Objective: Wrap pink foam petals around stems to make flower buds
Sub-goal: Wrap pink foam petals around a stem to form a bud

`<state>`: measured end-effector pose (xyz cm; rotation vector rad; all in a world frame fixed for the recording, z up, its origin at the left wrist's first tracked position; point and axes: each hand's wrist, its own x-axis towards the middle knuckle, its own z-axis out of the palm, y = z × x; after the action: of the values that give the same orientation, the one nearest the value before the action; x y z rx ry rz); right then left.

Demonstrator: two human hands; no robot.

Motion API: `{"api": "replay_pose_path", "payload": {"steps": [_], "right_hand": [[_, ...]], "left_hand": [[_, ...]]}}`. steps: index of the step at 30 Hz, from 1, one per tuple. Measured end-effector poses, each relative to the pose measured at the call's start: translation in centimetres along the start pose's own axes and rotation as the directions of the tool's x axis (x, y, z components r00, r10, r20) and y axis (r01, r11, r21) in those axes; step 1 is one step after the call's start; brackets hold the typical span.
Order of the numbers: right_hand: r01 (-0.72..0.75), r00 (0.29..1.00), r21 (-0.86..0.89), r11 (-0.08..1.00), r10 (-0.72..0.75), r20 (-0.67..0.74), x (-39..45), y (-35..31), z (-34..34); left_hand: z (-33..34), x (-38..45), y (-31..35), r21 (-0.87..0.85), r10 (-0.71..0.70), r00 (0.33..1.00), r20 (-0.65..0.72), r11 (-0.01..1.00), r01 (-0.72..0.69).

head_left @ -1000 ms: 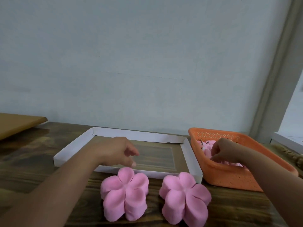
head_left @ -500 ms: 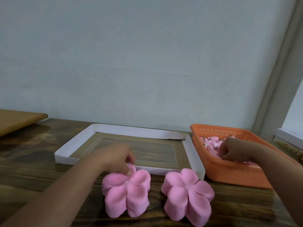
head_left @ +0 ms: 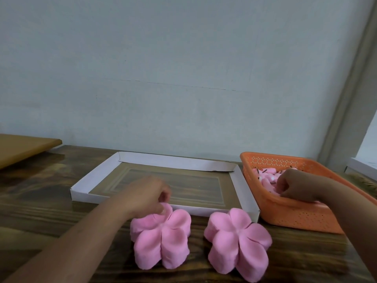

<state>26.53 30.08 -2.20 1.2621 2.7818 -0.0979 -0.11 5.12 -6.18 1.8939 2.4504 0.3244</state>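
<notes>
Pink foam stack, left one (head_left: pixel 161 237): my left hand (head_left: pixel 145 198) had dropped from over the white tray (head_left: pixel 175 161) a second before and pinched its top back petal (head_left: pixel 166 210). My right hand (head_left: pixel 295 185) stayed curled in the orange basket (head_left: pixel 289 211) among buds (head_left: pixel 265 177); grip unclear. No readable writing.

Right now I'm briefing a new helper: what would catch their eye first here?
Two stacks of pink foam petals at the table's near edge: the left stack, whose top petal the left hand pinches, and the right stack. At right, the right hand reaches into an orange basket of pink pieces.
</notes>
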Motion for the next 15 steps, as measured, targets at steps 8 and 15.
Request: {"api": "replay_pose_path", "payload": {"steps": [8,15], "right_hand": [[-0.036,0.999,0.039,0.999,0.037,-0.022,0.23,0.20,-0.01],[0.000,0.993,0.277,0.961,0.033,-0.116,-0.21,0.23,-0.03]], "left_hand": [[0.31,0.04,-0.15,0.012,-0.006,1.000,-0.028,1.000,0.006],[0.49,-0.06,-0.26,-0.020,-0.006,1.000,0.010,1.000,0.006]]}}
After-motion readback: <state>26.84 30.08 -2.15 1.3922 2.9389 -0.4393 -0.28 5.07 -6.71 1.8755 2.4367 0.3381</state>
